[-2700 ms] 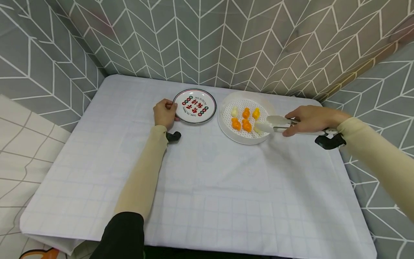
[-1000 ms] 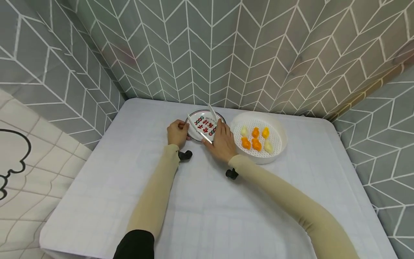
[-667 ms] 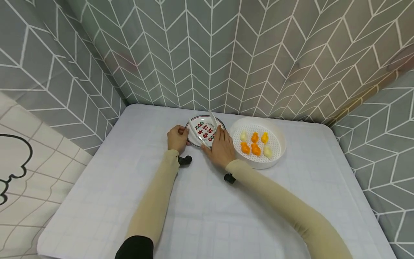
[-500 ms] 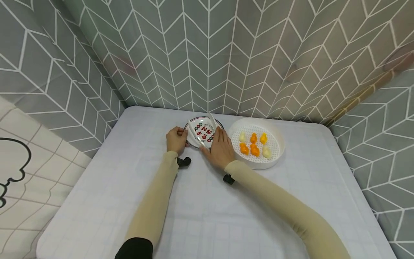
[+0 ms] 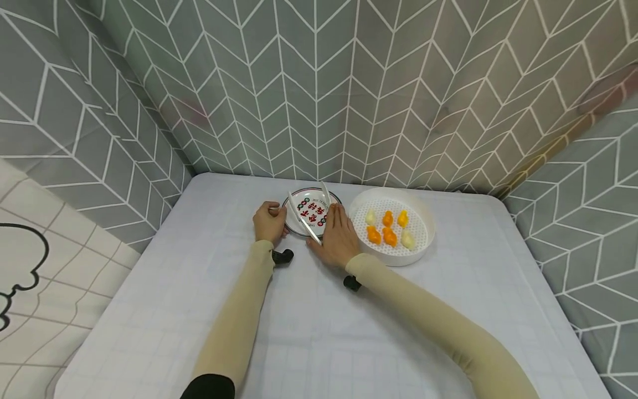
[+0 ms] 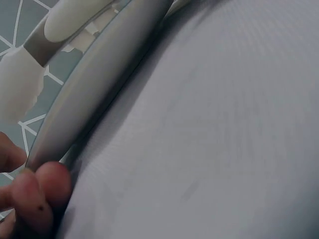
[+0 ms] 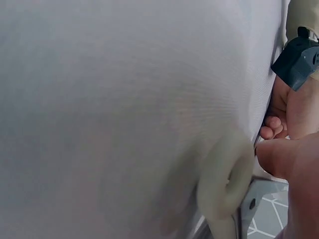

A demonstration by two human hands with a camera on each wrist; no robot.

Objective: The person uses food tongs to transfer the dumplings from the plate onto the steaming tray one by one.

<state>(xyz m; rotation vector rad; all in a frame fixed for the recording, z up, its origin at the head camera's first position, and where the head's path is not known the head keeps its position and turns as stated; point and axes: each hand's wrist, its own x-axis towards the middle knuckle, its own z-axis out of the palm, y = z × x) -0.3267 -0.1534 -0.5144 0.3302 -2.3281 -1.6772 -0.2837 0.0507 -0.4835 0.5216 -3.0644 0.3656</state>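
Note:
My left hand [image 5: 269, 223] pinches the near-left rim of a round white plate [image 5: 312, 213] with red characters and a dark-edged rim. In the left wrist view, fingertips [image 6: 32, 196] sit on both sides of the rim of the plate [image 6: 94, 89]. My right hand [image 5: 338, 237] holds white-tipped tongs [image 5: 301, 218] between thumb and straight fingers. Spread apart, the tongs' two arms reach over the plate with nothing between them. Their pale looped end [image 7: 227, 174] shows beside the right thumb [image 7: 279, 157] in the right wrist view.
To the right of the plate stands a round white basket [image 5: 399, 260] with a perforated floor. Inside lie several small lumpy pieces, some orange [image 5: 390, 237], others pale yellow [image 5: 407, 239]. A white cloth [image 5: 309, 327] covers the table, and a patterned grey curtain [image 5: 299, 83] hangs behind it.
The right hand has carried the tongs left from a pale piece in the basket to over the plate, where they have stayed for the last second. The left hand keeps hold of the plate.

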